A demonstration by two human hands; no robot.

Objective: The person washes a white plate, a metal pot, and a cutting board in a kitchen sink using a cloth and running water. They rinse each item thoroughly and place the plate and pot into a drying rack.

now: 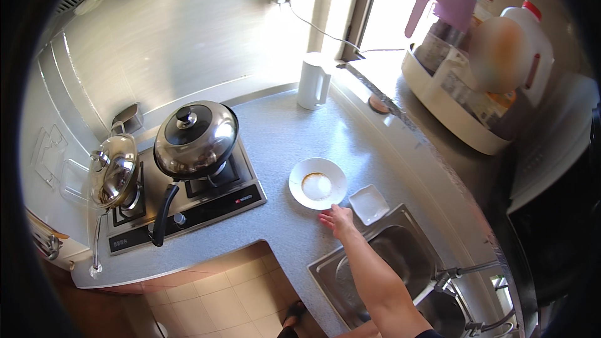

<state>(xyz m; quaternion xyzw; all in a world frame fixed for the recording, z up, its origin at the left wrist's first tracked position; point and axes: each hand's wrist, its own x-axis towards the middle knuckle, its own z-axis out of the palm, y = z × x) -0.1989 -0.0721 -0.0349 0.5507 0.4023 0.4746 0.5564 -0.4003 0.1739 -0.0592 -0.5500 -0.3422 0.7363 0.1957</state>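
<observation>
My right hand (337,220) reaches over the counter with its fingers apart. Its uppermost fingertip overlaps the near rim of a round white dish (297,188), though contact is hard to judge. Inside that dish, a brownish ring surrounds a pale centre. Just right of the hand, a small squarish white dish (369,204) sits beside the sink's corner. My right forearm crosses above the stainless steel sink (399,244). My left hand is out of view; a bit of the other arm shows at the bottom edge.
Left, a two-burner gas hob (251,195) bears a lidded wok (197,138), its black handle (164,216) projecting forward, and a glass-lidded pan (114,171). A white kettle (313,82) stands at the back. A cream tray (455,122) of bottles occupies the raised ledge. The faucet (448,278) is lower right.
</observation>
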